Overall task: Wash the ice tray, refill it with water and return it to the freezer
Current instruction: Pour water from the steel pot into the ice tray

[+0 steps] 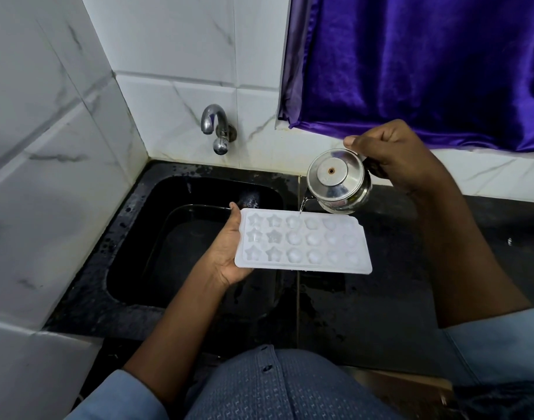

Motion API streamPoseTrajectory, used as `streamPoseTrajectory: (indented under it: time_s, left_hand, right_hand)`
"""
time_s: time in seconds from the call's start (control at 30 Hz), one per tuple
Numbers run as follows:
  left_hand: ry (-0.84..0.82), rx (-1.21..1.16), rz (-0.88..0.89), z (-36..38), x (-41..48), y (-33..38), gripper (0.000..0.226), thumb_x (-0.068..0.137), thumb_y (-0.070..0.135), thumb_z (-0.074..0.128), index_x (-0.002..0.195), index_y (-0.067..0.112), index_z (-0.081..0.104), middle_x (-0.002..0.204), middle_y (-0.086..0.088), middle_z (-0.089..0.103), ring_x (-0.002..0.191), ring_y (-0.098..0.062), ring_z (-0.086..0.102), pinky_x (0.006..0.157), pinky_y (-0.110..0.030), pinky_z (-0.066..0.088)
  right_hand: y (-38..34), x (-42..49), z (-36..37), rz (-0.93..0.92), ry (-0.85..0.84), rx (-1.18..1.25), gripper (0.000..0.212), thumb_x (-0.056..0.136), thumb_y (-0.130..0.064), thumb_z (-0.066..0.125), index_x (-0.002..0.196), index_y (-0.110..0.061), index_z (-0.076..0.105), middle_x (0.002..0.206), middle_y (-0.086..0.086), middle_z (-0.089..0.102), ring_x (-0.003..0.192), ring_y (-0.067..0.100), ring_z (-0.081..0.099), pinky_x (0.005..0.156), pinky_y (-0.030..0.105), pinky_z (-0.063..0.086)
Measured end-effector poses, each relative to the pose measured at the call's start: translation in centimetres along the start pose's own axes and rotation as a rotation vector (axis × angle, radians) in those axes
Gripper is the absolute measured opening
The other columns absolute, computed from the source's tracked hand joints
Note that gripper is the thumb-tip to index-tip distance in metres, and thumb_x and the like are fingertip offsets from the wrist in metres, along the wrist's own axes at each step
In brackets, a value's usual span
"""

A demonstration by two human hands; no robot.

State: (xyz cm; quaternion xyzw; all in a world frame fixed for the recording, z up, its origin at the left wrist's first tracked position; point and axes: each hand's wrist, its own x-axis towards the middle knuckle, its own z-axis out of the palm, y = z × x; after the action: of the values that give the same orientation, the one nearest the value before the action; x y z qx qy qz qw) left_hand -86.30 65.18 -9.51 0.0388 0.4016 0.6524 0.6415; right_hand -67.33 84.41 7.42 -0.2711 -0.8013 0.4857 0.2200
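Right now the left hand (229,253) curls its fingers round the nine-o'clock end of the white plastic ice tray (302,245), level over the three-o'clock rim of the black sink (129,231). The right hand (393,156), fingers curled tight, clasps a tilted steel kettle (338,180) at the tray's one o'clock, trickling water in.

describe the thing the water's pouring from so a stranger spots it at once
Start at the purple curtain. Just below its hem, above the black counter, the right hand holds a small steel kettle tilted over the white ice tray. It is the only shiny lidded vessel, a thin stream leaving its spout; the other metal thing, the tap, is fixed to the wall.
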Motion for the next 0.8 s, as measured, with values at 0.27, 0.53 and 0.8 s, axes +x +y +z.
streamPoseTrajectory:
  time_s: [0.27, 0.53, 0.8]
  left_hand:
    - [-0.013, -0.013, 0.0, -0.23, 0.11, -0.12, 0.093, 0.096, 0.083, 0.027, 0.143, 0.011, 0.062, 0.142, -0.021, 0.065, 0.128, -0.039, 0.066, 0.105, -0.059, 0.048]
    - [-0.013, -0.005, 0.007, -0.17, -0.08, -0.23, 0.093, 0.096, 0.083, 0.027, 0.143, 0.01, 0.062, 0.141, -0.021, 0.066, 0.127, -0.039, 0.066, 0.105, -0.059, 0.048]
    - [-0.01, -0.018, 0.007, -0.19, -0.16, -0.17, 0.092, 0.096, 0.082, 0.029, 0.146, 0.011, 0.059, 0.144, -0.021, 0.064, 0.132, -0.04, 0.062, 0.109, -0.059, 0.046]
  right_hand:
    - [0.16, -0.58, -0.18, -0.015, 0.004, 0.006, 0.058, 0.1, -0.024, 0.068, 0.067, 0.016, 0.043, 0.051, 0.003, 0.026, 0.047, 0.015, 0.017, 0.048, 0.032, 0.013]
    - [0.27, -0.63, -0.23, 0.001, 0.009, -0.016, 0.055, 0.1, -0.026, 0.069, 0.064, 0.01, 0.049, 0.05, -0.001, 0.028, 0.046, 0.014, 0.019, 0.047, 0.029, 0.015]
    - [-0.35, -0.84, -0.04, 0.011, 0.024, -0.028, 0.051, 0.1, -0.026, 0.068, 0.053, -0.014, 0.051, 0.049, -0.004, 0.03, 0.046, 0.013, 0.02, 0.047, 0.028, 0.017]
